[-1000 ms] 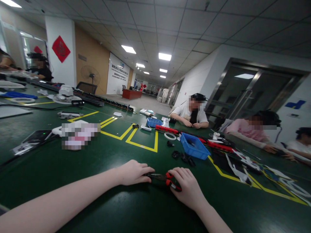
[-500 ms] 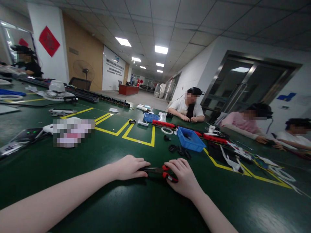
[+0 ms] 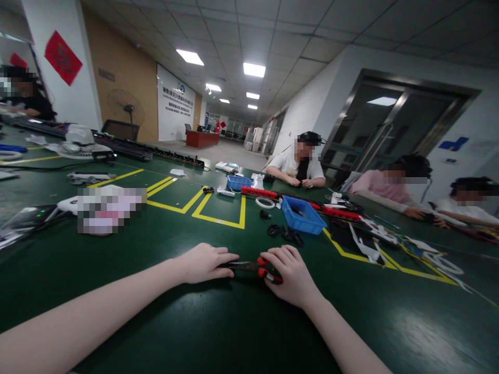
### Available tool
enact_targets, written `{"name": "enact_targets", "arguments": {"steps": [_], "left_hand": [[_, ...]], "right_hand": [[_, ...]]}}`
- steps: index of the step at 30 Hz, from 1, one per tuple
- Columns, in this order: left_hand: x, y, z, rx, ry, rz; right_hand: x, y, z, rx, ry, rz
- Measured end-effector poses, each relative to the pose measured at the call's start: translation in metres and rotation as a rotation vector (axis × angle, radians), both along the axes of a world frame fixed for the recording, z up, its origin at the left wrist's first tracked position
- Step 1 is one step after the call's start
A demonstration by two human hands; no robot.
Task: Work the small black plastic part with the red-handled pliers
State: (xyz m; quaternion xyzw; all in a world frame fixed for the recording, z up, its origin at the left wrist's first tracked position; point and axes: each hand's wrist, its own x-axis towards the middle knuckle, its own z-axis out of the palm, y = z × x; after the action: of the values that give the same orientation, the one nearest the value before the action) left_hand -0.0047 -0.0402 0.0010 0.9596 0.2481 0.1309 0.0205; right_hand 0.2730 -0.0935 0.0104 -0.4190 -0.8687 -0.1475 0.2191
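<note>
both hands down on the green table (image 3: 218, 332), meeting at a small pair of pliers (image 3: 255, 267) w/ red handles. left hand (image 3: 205, 262) lies palm-down, fingers loosely curled, tips covering the dark nose end, so what the tip grips, if anything, is hidden. right hand (image 3: 290, 275) is curled over the red handles, knuckles up; most of the handles sit under the fingers, only a red loop and a bit of grip peek out. can't tell if the pliers are squeezed closed or not. pliers lie flat on the table, dead centre betw the two hands, near the front edge.

out from there: a few small black parts (image 3: 286, 232) just beyond the right hand, too small to identify. behind them a blue bin (image 3: 302, 215), contents dark and unclear. a white tape ring (image 3: 265, 202) near it, then a red strip (image 3: 259, 192) and a 2nd, smaller blue bin (image 3: 238, 182). yellow lines (image 3: 218, 218) mark off boxes on the table.

left side: a pixelated patch (image 3: 111, 208) blanks out whatever lies there; a dark device (image 3: 33, 215) w/ a green light beside it, cut by the frame edge.

far side of the table: three other people (image 3: 298, 166) seated, faces blurred, their hands on the table well apart from these two.
</note>
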Motion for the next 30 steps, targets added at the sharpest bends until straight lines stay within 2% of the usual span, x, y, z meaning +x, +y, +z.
{"name": "enact_targets", "arguments": {"steps": [30], "left_hand": [[-0.0002, 0.0003, 0.0006, -0.052, 0.048, 0.014]], "right_hand": [[0.0003, 0.0016, -0.0014, -0.047, -0.020, 0.011]]}}
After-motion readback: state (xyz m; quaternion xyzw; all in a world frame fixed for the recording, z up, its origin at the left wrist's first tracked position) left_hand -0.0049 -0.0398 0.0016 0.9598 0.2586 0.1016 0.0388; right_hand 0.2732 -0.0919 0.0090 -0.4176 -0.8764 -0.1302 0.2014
